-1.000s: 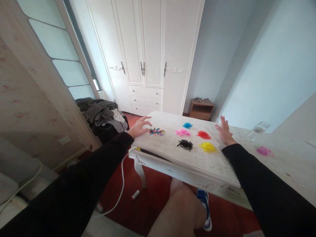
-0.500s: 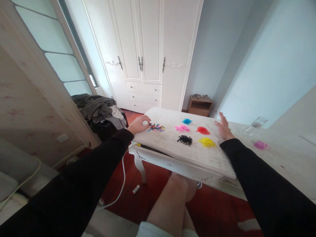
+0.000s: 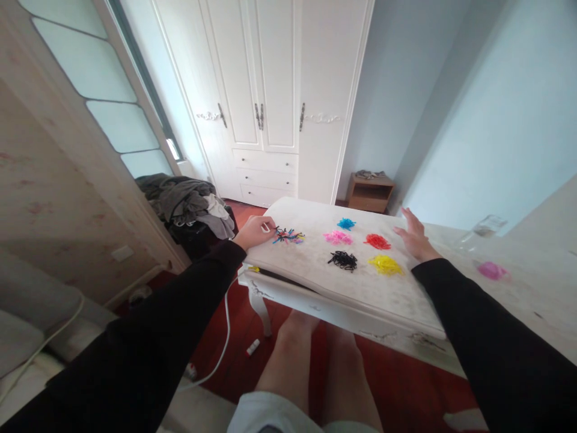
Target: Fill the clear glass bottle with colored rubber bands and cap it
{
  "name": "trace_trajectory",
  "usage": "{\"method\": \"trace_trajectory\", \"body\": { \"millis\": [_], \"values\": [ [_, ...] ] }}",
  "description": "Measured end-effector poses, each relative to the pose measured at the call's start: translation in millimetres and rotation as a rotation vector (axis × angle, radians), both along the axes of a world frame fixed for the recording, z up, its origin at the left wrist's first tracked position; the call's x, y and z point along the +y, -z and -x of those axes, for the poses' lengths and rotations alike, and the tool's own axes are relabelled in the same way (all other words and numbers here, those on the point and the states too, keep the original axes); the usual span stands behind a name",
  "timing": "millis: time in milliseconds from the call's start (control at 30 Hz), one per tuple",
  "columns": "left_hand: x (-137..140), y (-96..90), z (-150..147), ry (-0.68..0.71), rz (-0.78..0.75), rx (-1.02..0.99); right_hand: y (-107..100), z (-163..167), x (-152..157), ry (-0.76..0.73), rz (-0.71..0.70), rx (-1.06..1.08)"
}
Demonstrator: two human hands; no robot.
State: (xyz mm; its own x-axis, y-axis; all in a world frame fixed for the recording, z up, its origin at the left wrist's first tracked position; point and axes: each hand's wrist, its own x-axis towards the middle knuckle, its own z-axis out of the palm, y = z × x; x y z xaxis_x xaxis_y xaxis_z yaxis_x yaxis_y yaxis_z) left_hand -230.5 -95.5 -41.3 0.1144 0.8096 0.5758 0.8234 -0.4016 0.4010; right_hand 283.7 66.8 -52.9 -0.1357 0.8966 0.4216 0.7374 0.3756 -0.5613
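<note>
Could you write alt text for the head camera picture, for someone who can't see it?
A person's left hand pinches at a mixed-colour heap of small rubber bands on a white table, while the right hand rests open at the far side. Between them lie sorted blue, pink, red, black and yellow heaps.

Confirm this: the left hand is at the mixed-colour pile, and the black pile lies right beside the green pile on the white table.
Not quite. The head view shows the black pile beside a yellow pile, not a green one. The left hand is at the mixed-colour pile on the white table.
</note>
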Motion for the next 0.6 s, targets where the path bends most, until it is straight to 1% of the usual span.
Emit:
{"method": "trace_trajectory", "body": {
  "millis": [167, 267, 333, 467, 600],
  "values": [
    [-3, -1.6, -2, 0.024, 0.018, -0.101, 3, -6, 14, -0.033, -0.058, 0.043],
    [-4, -1.8, -4, 0.039, 0.053, -0.199, 6, -9, 21, -0.035, -0.069, 0.010],
    [-5, -2.0, -5, 0.022, 0.060, -0.243, 9, -11, 24, -0.044, -0.085, -0.027],
    [-7, -2.5, -6, -0.028, 0.093, -0.267, 14, -12, 27, -0.059, -0.120, -0.063],
    [-6, -2.6, -5, -0.040, 0.113, -0.254, 13, -10, 23, -0.057, -0.110, -0.057]
  ]
}}
